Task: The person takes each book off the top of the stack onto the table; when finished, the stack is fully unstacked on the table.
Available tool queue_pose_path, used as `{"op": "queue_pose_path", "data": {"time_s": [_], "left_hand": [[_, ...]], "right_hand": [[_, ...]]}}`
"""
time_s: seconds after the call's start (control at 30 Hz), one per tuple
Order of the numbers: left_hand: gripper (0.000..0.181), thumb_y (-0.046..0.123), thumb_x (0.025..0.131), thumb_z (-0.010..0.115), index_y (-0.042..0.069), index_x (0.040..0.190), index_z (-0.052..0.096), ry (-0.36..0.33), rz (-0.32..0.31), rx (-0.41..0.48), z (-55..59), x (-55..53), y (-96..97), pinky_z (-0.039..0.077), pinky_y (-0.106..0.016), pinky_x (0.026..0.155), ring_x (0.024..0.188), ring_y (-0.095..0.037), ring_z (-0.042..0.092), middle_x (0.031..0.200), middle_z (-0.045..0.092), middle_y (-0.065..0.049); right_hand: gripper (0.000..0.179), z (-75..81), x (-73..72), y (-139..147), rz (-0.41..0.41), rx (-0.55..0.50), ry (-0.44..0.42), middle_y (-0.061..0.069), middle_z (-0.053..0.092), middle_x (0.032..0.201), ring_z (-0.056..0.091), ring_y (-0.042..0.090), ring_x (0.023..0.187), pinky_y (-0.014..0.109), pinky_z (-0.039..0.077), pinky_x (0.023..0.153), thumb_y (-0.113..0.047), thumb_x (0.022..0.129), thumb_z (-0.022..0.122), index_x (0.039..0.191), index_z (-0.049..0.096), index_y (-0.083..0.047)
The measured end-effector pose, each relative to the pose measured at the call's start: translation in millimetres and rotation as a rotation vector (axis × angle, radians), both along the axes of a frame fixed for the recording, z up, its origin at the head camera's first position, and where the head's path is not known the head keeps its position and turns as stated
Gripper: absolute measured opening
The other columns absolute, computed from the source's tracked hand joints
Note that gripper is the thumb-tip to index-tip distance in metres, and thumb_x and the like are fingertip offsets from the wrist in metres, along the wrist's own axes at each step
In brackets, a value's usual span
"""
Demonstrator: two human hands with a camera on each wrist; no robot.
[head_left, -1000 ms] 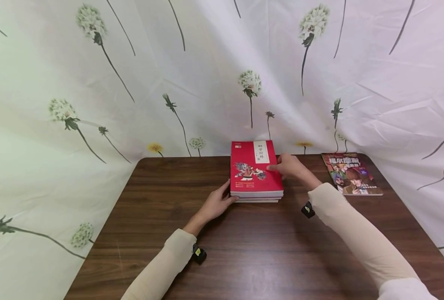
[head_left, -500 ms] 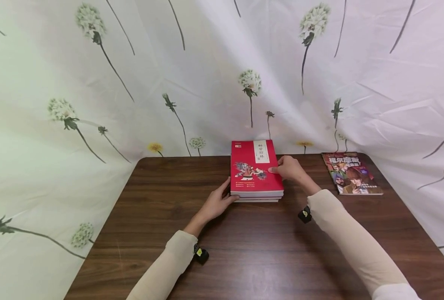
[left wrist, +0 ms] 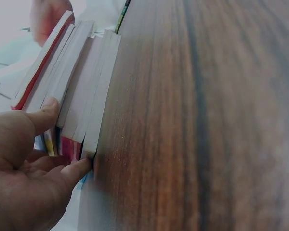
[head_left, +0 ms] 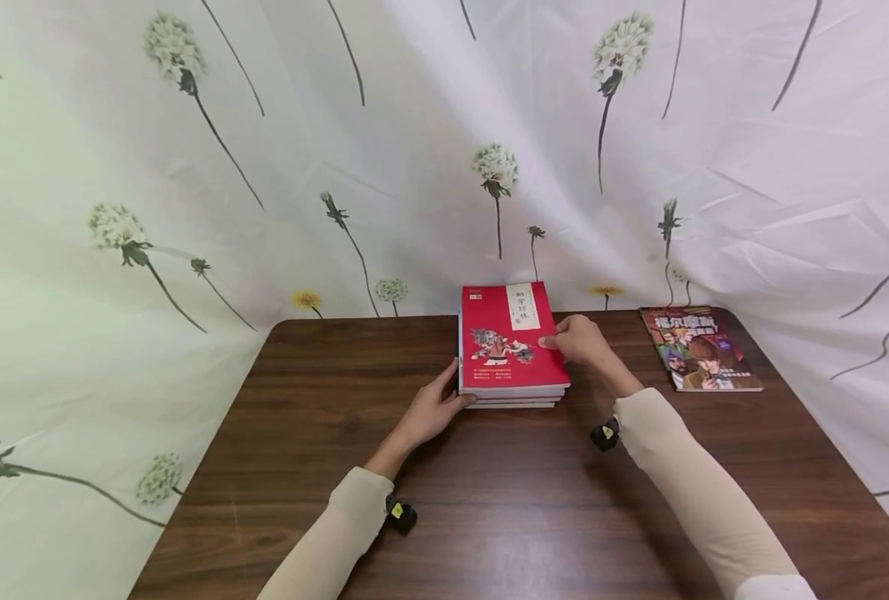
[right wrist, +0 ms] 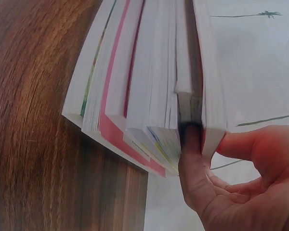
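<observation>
Stack sits on the bench, red book on top. I see the right hand pinching its right edge, left hand curled round the stack's near-left corner. I'd judge the book light, slick, bendable; hold mid-edge.

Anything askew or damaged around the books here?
Slightly askew: the book stack isn't flush, its edges jutting unevenly, and a gap shows beneath the red top book, pinched by the right hand. No damage visible.

Red book, apparently edge-lifted, atop book stack
</observation>
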State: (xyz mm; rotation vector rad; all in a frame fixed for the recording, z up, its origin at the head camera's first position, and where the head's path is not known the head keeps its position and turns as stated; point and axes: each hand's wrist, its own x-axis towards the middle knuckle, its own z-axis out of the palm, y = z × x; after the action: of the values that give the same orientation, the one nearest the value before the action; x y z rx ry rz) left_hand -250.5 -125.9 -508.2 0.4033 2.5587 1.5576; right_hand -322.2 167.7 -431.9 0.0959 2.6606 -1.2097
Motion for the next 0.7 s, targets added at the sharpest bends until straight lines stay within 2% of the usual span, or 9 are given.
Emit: {"op": "queue_pose_path", "data": {"time_s": [0.17,0.5,0.7], "left_hand": [[0.081,0.025,0.104,0.072,0.008,0.169,0.029,0.009,-0.002,0.001,0.7,0.6,-0.5,0.046,-0.05,0.119,0.156,-0.034,0.043,0.17,0.04,-0.019],[0.079,0.024,0.104,0.071,0.008,0.169,0.029,0.019,-0.004,0.022,3.1,0.5,-0.7,0.046,-0.051,0.119,0.156,-0.036,0.042,0.17,0.039,-0.02],[0.08,0.025,0.105,0.07,0.008,0.169,0.027,0.011,-0.013,0.019,3.0,-0.2,-0.1,0.046,-0.049,0.119,0.157,-0.034,0.04,0.171,0.037,-0.019]], "right_hand": [[0.041,1.1,0.9,3.2,-0.028,-0.018,-0.002,0.025,0.069,0.119,0.065,0.026,0.098,0.03,0.054,0.078,-0.023,0.104,0.069,0.127,0.06,0.01],[0.043,2.8,6.3,6.0,-0.048,-0.117,0.005,0.026,0.062,0.126,0.066,0.03,0.106,0.035,0.056,0.086,-0.021,0.106,0.062,0.134,0.049,0.009],[0.042,4.9,10.1,9.1,-0.044,-0.232,0.01,0.026,0.06,0.129,0.067,0.027,0.104,0.03,0.058,0.082,-0.019,0.109,0.057,0.136,0.047,0.01]]}}
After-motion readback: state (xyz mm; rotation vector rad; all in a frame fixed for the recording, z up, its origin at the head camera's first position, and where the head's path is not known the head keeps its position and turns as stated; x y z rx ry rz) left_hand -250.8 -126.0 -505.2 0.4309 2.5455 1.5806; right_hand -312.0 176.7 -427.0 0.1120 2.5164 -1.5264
